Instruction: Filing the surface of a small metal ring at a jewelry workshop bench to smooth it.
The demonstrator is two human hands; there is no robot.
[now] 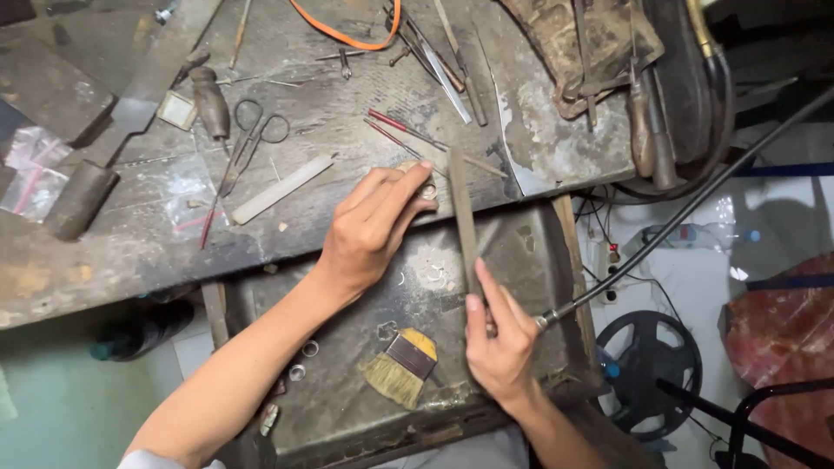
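Note:
My left hand (373,227) rests at the front edge of the worn workbench (130,252) and pinches a small metal ring (428,190) between thumb and fingertips. My right hand (499,339) grips the handle end of a long flat metal file (463,217). The file points away from me and its far end lies beside the ring. Below both hands is a dark metal catch tray (539,252) with a small brush (401,365) and a few loose rings (304,358) lying in it.
On the bench lie scissors (248,139), a pale flat stick (282,188), red-handled tools (395,130), a wooden-handled tool (210,102) and an orange strap (347,35). A black flexible shaft (695,204) runs to the right. A black wheel (650,360) stands on the floor.

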